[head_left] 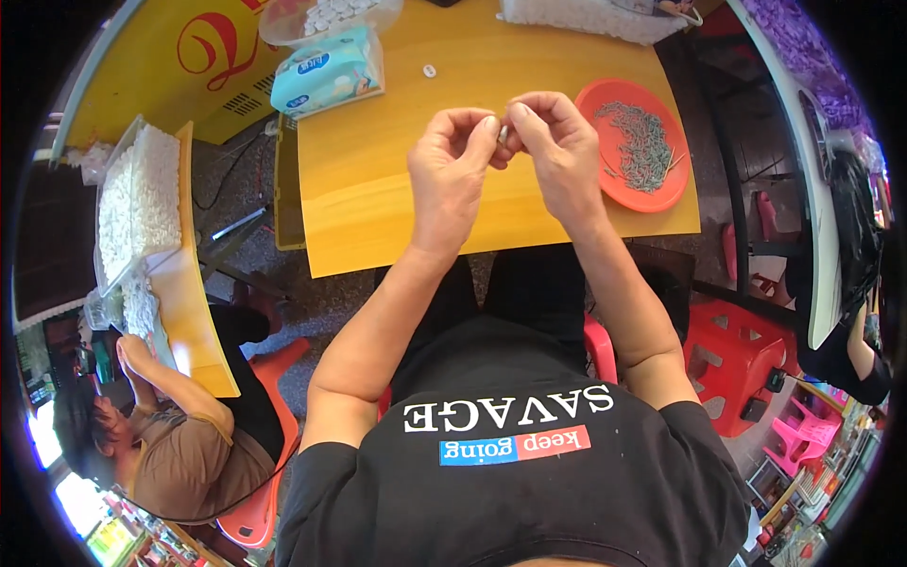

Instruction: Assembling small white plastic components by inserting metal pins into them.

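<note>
Above the yellow tabletop [378, 203], my left hand [449, 175] and my right hand [564, 161] meet at the fingertips. Both are closed in a pinch around a small pale, shiny piece [503, 135]; its kind is too small to make out, and the fingers partly cover it. Just right of my right hand lies a round red plate [673, 113], holding many thin grey pieces [642, 142] that look like small screws or pins. A small white oval piece [429, 71] rests alone on the table, beyond my left hand.
A blue-and-white tissue pack [329, 74] and a clear container of white pieces [326, 19] stand at the far left. A large white-filled bag [595, 21] lies at the back. Leftward, a co-worker [189, 444] sits beside another table [206, 312] with a box of white pieces [140, 203].
</note>
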`<state>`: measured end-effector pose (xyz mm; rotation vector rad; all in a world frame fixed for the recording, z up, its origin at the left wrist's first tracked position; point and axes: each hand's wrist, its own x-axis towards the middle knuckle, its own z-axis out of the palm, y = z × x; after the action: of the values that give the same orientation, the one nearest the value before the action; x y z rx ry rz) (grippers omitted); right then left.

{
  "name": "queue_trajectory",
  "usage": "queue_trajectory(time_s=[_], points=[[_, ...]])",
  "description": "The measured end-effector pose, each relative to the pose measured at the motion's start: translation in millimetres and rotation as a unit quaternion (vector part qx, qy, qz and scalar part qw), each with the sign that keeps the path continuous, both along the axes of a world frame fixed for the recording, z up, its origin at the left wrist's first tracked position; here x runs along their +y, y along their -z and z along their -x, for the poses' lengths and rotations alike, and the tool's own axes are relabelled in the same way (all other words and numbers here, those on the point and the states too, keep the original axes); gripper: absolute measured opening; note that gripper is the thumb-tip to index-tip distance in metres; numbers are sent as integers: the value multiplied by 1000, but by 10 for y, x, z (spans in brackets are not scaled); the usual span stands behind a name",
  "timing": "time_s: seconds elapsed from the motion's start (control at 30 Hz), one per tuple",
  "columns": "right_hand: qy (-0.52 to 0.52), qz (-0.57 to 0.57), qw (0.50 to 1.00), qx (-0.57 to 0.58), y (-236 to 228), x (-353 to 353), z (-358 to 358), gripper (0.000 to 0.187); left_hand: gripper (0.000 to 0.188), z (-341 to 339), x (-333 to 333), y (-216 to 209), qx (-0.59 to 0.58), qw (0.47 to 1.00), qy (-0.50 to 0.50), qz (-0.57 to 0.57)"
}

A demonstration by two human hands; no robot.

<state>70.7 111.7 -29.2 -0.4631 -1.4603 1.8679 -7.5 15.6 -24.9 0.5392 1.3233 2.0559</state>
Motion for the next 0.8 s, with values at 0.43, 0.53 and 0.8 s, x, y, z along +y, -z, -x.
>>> queue_trajectory(time_s=[0.43,0.53,0.8], points=[[182,-132,973,-49,217,62,217,10,17,-40,144,160,-47,999,14,-24],[206,-211,955,-38,273,120,240,9,19,-27,129,178,-64,997,31,-17],[233,-324,915,-59,180,216,217,7,16,-9,53,154,33,996,59,65]])
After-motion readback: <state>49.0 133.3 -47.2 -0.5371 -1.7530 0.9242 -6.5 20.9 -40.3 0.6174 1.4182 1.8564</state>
